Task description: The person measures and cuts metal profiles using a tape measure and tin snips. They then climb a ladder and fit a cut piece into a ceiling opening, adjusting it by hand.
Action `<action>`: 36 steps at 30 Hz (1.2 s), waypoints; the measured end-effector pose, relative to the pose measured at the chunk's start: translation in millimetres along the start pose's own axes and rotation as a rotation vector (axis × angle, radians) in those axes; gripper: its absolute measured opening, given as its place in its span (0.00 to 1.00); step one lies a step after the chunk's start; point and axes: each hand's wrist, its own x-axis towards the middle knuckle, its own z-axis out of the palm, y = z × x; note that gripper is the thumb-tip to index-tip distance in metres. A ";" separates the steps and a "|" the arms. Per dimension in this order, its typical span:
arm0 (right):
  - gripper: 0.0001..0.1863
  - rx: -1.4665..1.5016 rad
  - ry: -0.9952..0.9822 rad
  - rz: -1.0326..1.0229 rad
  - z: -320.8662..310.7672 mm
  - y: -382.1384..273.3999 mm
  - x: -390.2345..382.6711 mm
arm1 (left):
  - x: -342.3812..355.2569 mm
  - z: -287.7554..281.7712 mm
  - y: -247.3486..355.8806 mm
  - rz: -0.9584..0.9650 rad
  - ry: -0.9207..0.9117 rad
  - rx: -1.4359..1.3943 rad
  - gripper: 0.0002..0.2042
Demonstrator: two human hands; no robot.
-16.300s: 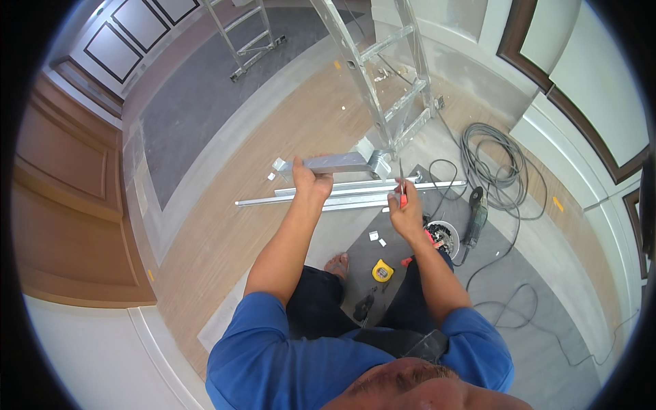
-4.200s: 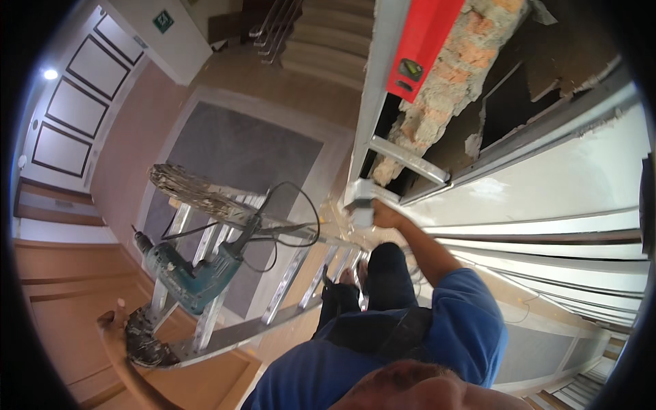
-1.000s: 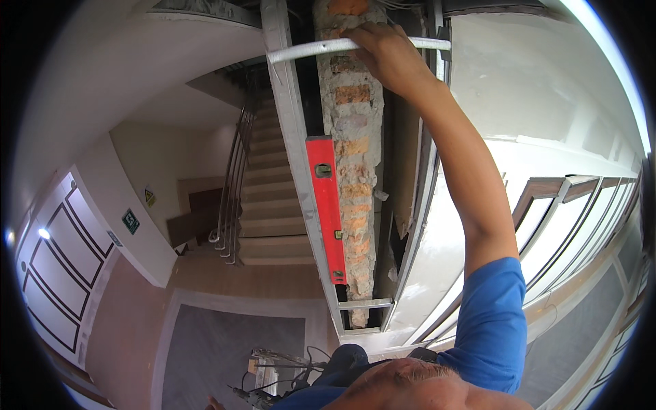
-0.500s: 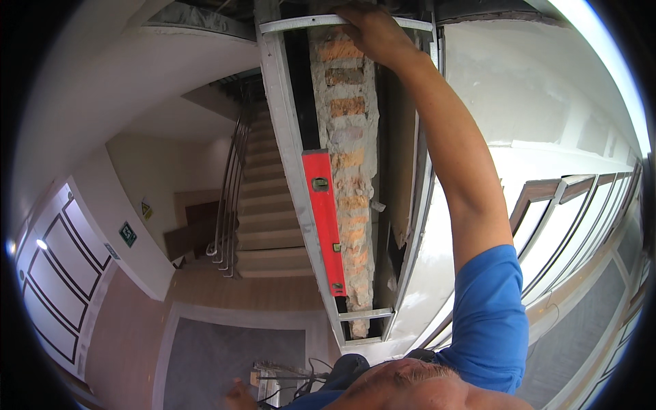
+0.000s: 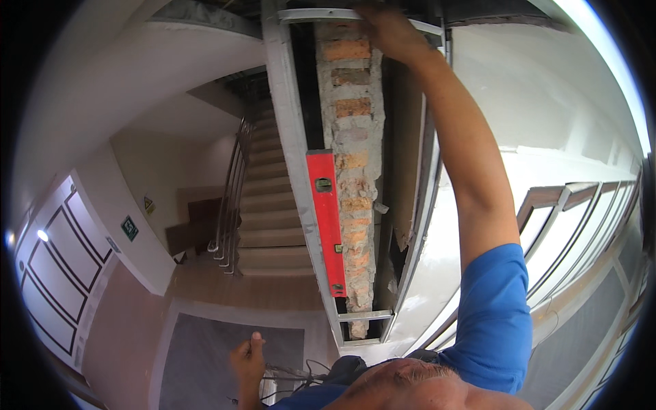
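My right hand point(image 5: 396, 37) reaches to the top of the opening, its partly blurred fingers closed on a white metal crosspiece point(image 5: 316, 14) spanning two metal uprights point(image 5: 282, 75). My left hand point(image 5: 251, 353) is low at left of centre, thumb up and fingers curled; whatever it holds is too small to make out. A red spirit level point(image 5: 321, 212) stands along the left upright, beside an exposed column of brick and rough mortar point(image 5: 353, 102). Lower down, a short metal crosspiece point(image 5: 362, 316) crosses the opening.
A staircase point(image 5: 273, 205) with metal handrails point(image 5: 231, 171) lies left of the opening; a panelled door point(image 5: 58, 266) is farther left. Cables point(image 5: 307, 369) hang over a ladder top at the bottom, by my body. A white wall point(image 5: 519, 96) and framed panels point(image 5: 574, 225) run along the right.
Earlier I was over metal profiles on the floor. Over the last second the upper crosspiece and my right hand have risen, and my left hand has come up from the bottom edge.
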 end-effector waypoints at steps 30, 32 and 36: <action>0.22 -0.067 0.098 -0.076 42.6 -8.3 46.5 | 38.0 -1.8 -54.1 0.020 0.042 -0.126 0.26; 0.21 -0.104 0.033 -0.035 40.1 -1.9 48.5 | 38.2 -1.8 -50.4 0.056 0.046 -0.140 0.26; 0.21 -0.298 -0.098 -0.025 32.8 3.4 53.8 | 39.3 -2.2 -45.1 0.091 0.044 -0.186 0.26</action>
